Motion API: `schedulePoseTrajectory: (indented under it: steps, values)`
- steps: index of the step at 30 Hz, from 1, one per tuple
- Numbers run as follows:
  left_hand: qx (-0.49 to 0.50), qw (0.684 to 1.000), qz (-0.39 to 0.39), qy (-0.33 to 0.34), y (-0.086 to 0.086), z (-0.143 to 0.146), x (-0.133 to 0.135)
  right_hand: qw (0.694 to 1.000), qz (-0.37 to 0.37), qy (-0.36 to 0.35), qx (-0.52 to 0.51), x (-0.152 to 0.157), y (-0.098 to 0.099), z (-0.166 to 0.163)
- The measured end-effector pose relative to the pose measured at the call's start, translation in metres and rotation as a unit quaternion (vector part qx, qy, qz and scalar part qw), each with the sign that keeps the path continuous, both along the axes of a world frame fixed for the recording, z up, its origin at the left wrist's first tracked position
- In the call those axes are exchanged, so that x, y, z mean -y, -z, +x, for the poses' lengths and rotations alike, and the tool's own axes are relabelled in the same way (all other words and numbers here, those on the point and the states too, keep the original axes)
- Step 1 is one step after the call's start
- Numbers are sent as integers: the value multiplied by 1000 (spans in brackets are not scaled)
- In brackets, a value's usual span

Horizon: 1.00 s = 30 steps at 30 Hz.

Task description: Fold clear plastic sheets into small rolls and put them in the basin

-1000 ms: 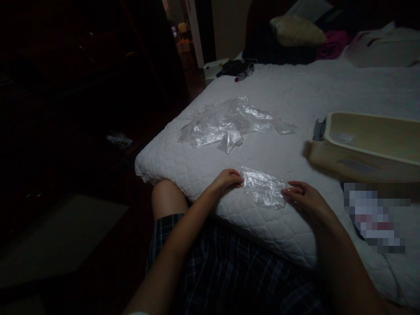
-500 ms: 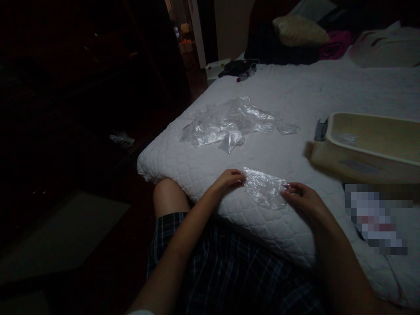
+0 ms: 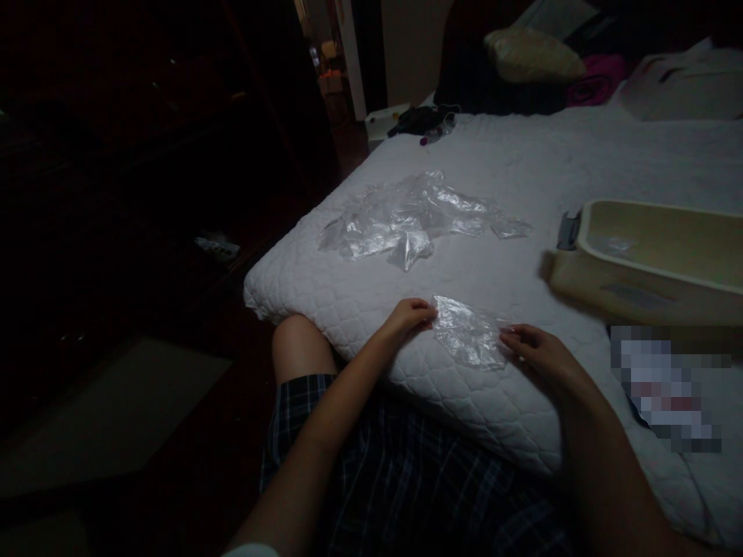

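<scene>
A crinkled clear plastic bag (image 3: 469, 333) is stretched between my two hands, low over the near edge of the white quilted bed (image 3: 360, 309). My left hand (image 3: 411, 316) pinches its left end between thumb and fingers. At the opposite end, my right hand (image 3: 534, 348) has its fingertips closed on the bag's edge. Beyond them lies a loose heap of similar clear plastic bags (image 3: 400, 213), flattened and overlapping on the quilt.
A beige plastic bin (image 3: 644, 290) with a grey latch stands to the right, some clear plastic inside it. Nearer me lies a blurred-out flat item (image 3: 665, 391). Pillows (image 3: 534, 56) and a magenta cloth (image 3: 597, 81) lie at the far end. A dark floor borders the bed's left side.
The bag's right edge has shifted slightly within my right fingertips, and its creases look different. Both hands stay nearly in place. The heap of bags has not moved.
</scene>
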State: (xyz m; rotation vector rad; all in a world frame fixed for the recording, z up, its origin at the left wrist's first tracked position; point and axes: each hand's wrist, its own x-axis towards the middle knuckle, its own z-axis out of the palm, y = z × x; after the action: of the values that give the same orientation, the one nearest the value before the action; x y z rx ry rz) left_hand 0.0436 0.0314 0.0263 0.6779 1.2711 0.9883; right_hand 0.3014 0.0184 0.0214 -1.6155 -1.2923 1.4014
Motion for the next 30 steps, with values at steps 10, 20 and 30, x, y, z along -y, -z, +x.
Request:
schedulePoseTrajectory:
  steps: [10, 20, 30]
  values:
    - [-10, 1000, 22, -15, 0, 4, 1, 1000, 15, -10, 10, 2, -3, -3]
    - [-8, 998, 69, -5, 9, 7, 5, 997, 35, -59, 37, 1, 1, 0]
    - [15, 995, 102, 13, 8, 2, 13, 993, 88, -50, 67, 3, 0, -9]
